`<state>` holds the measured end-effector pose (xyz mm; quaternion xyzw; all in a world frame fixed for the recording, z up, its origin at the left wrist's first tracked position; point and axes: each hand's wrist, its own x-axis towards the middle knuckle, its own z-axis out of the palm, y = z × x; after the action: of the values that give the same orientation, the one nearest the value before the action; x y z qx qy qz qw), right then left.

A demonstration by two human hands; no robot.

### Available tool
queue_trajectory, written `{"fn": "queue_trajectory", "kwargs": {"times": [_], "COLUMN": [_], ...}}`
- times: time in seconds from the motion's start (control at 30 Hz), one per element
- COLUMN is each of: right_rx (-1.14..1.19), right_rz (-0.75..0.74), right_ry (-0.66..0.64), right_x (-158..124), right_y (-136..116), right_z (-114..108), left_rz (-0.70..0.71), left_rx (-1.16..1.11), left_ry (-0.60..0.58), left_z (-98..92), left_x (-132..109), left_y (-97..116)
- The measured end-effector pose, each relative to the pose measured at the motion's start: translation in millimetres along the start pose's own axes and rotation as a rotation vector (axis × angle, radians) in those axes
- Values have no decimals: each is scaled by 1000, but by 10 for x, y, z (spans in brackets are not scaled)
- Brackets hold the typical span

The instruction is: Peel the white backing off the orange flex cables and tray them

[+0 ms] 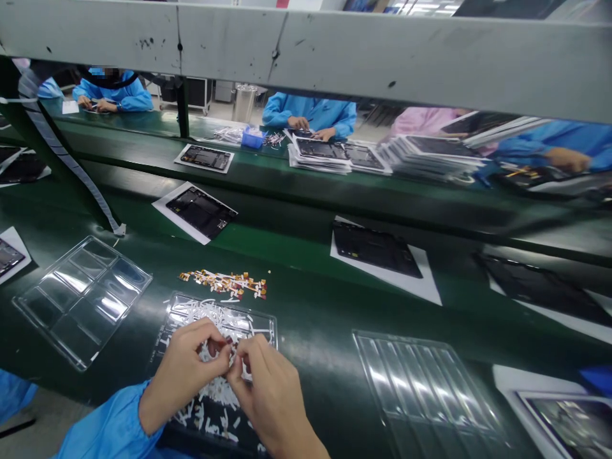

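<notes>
Two hands [191, 360] [270, 386] work above a green bench [318, 357], co-workers [310, 108] opposite.

from here the desk [318, 344] looks smooth and glossy, the divided tray [87, 291] clear shiny plastic (full of glare), the white strips [217, 390] matt and papery, the sleeve [108, 424] cloth.

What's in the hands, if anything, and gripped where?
Left hand and right hand meet in a pinch, seemingly on a small dark piece; too small and covered to tell what it is or where it's gripped.
</notes>
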<state>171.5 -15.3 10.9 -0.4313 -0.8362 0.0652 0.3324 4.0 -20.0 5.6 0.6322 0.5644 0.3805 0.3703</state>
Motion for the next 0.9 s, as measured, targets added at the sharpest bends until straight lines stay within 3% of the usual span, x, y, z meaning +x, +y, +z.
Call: {"fn": "queue_trajectory", "kwargs": {"times": [0.17, 0.27, 0.43, 0.63, 0.9], "right_rx": [186, 271, 241, 93, -248], "right_rz": [44, 88, 52, -67, -218], "right_ry": [-110, -123, -38, 42, 65], "right_x": [-35, -30, -12, -19, -77], "right_y": [23, 83, 154, 123, 99], "right_z": [-120, -183, -152, -61, 61], "left_rz": [-26, -69, -54, -137, -141], "left_rx": [-91, -183, -218, -169, -116], "left_ry": [-37, -154, -348, -209, -166], "left_z": [-17, -61, -122, -77, -10], "left_x": [26, 41, 55, -5, -26], "left_y": [-28, -2, -3, -85, 11]}}
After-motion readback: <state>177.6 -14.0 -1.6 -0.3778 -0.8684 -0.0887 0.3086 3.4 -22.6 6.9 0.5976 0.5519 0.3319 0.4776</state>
